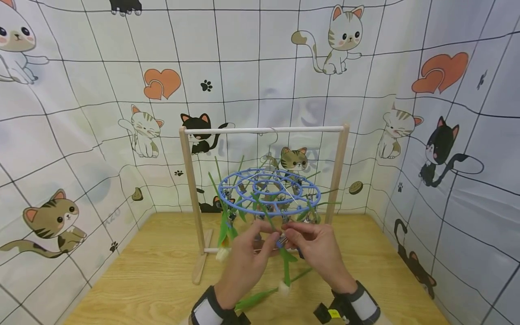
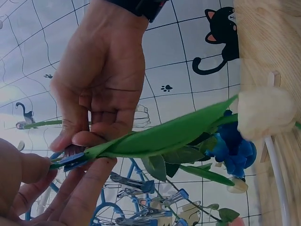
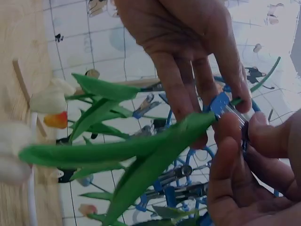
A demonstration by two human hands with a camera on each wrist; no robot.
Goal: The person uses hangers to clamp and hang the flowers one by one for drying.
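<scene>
Both hands meet in front of a blue round clip hanger (image 1: pixel 221 198). My left hand (image 1: pixel 245 253) pinches the green stem of an artificial white tulip (image 1: pixel 284 288), its thumb beside the blue end of a metal clip (image 3: pixel 218 103). With thumb and index finger, my right hand (image 1: pixel 322 253) pinches the metal part of that clip (image 1: pixel 283 238). The tulip points bloom down, leaves (image 2: pixel 164 134) below the clip and stem tip rising above the fingers. Fingers partly hide where clip and stem meet.
The hanger hangs from a wooden rack's white bar (image 1: pixel 227 131). Other tulips (image 3: pixel 56 120) and a blue flower (image 2: pixel 233 146) hang from its clips. A green leafy stem (image 1: pixel 256 299) lies on the wooden table (image 1: pixel 154 271). A cat-print cloth (image 1: pixel 252 40) surrounds the table.
</scene>
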